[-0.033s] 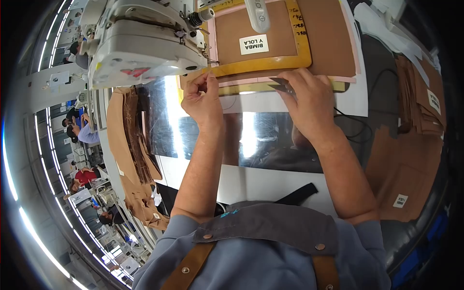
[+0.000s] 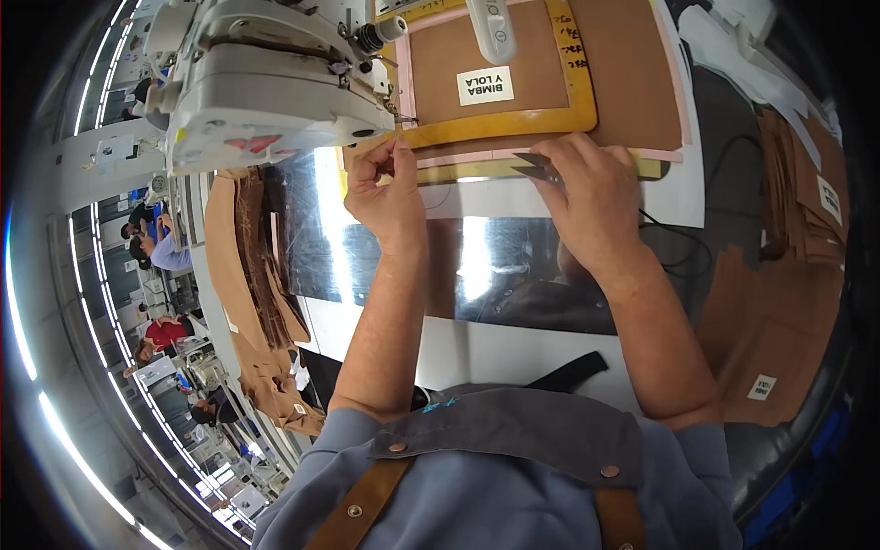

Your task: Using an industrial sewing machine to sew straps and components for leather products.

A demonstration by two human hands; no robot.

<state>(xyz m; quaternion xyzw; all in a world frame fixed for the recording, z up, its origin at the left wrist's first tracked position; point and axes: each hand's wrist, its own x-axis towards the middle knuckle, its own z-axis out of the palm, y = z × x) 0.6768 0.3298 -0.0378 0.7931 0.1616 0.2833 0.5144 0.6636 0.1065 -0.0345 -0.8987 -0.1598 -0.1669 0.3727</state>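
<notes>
My left hand is closed in a pinch just below the needle area of a white sewing machine. Whatever lies between its thumb and forefinger is too fine to make out. In my right hand is a pair of thread snips, their dark blades apart and pointing left. Beyond both hands lies a yellow frame template over a brown panel with a white label. Pink strips edge the brown material, and the right fingertips rest at the template's near edge.
Stacked brown pieces lie on the left, and more brown panels on the right. A shiny metal plate covers the table below my hands. A black cable curls at the right. Other people sit at machines far left.
The whole view has shifted very slightly. Both hands keep nearly the same place and grip.
</notes>
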